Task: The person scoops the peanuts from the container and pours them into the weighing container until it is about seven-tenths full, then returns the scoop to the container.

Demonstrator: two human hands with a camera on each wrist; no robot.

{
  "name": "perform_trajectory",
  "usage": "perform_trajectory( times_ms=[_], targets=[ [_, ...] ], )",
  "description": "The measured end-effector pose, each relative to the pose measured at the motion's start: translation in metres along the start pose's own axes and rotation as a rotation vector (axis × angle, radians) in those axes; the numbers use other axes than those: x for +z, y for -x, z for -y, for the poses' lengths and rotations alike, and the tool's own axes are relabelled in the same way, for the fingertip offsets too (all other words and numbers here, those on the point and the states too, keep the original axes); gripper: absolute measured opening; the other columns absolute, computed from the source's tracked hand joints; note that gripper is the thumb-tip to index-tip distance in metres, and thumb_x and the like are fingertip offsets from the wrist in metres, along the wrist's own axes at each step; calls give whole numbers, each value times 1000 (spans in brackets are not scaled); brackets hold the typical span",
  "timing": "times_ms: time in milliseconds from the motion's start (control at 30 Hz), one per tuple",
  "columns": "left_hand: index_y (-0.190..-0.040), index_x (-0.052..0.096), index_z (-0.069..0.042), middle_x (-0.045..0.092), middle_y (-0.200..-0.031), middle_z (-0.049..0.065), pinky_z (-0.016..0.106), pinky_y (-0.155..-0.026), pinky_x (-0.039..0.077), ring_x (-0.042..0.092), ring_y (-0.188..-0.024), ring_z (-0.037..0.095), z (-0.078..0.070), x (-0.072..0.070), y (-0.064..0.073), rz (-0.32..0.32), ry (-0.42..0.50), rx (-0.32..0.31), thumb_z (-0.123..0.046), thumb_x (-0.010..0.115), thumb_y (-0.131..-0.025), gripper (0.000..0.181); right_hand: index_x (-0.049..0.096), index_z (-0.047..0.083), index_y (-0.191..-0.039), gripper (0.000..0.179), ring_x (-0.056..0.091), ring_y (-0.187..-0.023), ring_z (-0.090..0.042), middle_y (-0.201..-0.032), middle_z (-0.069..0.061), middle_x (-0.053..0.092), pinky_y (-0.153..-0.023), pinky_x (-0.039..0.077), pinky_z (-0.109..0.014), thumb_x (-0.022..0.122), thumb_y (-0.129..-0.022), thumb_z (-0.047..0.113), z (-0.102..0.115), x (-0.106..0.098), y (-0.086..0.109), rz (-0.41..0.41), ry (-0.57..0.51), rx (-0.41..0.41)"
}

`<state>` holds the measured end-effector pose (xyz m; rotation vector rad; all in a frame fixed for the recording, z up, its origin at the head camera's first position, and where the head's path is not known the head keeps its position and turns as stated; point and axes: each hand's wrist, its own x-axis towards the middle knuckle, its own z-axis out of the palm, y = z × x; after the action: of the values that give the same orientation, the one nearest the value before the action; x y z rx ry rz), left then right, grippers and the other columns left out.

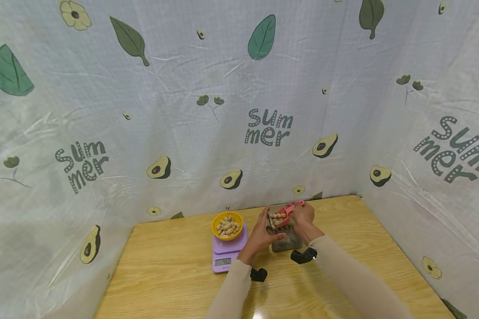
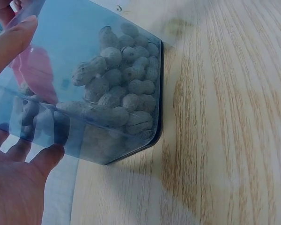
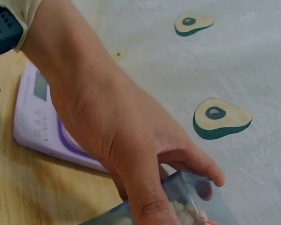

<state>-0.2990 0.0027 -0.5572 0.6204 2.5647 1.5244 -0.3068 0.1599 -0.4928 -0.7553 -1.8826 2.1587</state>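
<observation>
My left hand (image 1: pixel 262 235) grips the rim of a clear plastic container (image 1: pixel 286 243), thumb on one side and fingers on the other. Peanuts (image 2: pixel 114 84) lie heaped in the lower part of this container, seen through its wall in the left wrist view. With my right hand (image 1: pixel 303 216) I hold a pinkish-red scoop (image 1: pixel 289 210) by its handle. The scoop's bowl dips into the container's mouth, among peanuts. In the right wrist view the left hand (image 3: pixel 112 117) spans the container's corner, and the right hand itself is out of that frame.
Left of the container is a purple kitchen scale (image 1: pixel 222 250) with a lit display. A yellow bowl (image 1: pixel 227 226) of peanuts sits on the scale. The wooden table (image 1: pixel 163 266) meets a patterned sheet (image 1: pixel 191 155) behind and at the sides.
</observation>
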Motion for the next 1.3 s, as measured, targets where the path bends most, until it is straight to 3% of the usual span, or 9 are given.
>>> perform_trajectory(
  times_ms=[100,200,367,667,1033,1300],
  targets=[
    [-159,11,-26,17,-165,11,58,-115,32,27,-148,37,-1,1,1,3,14,-22,-44,80,-80,107,58,-8,-124,34,64,-101,-24,-111,-19,70,-76,54,-29,38,-105,11,1,-2,-1,-27,-70,6],
    [-159,11,-25,17,-165,11,58,-116,32,26,-148,37,-1,1,1,-1,20,-25,-42,80,-80,107,55,-8,-128,35,62,-113,-29,-119,-23,65,-92,55,-37,35,-105,9,3,-3,-1,-14,-150,25],
    [-159,11,-23,16,-165,12,58,-116,30,25,-149,38,-2,1,1,3,22,-20,-39,81,-80,107,48,-7,-136,40,53,-130,-33,-136,-27,54,-109,45,-44,29,-107,12,3,-3,-1,55,-184,85],
    [-159,9,-26,15,-165,11,60,-115,30,24,-149,39,-4,1,3,14,26,-48,-40,81,-80,109,42,-5,-143,41,51,-132,-30,-143,-24,49,-110,45,-42,32,-107,10,6,-9,1,22,-296,124],
    [-159,9,-29,15,-165,10,60,-115,31,25,-149,38,-5,-2,2,10,25,-27,-39,81,-80,108,34,-2,-150,44,45,-139,-27,-152,-20,41,-111,41,-33,27,-108,11,13,-30,1,76,-442,181],
    [-160,9,-20,15,-165,12,60,-113,33,26,-148,40,-5,-2,3,15,4,-29,-40,81,-80,109,23,7,-156,49,43,-141,-23,-155,-16,39,-113,39,-29,26,-107,9,15,-45,2,113,-540,240]
  ],
)
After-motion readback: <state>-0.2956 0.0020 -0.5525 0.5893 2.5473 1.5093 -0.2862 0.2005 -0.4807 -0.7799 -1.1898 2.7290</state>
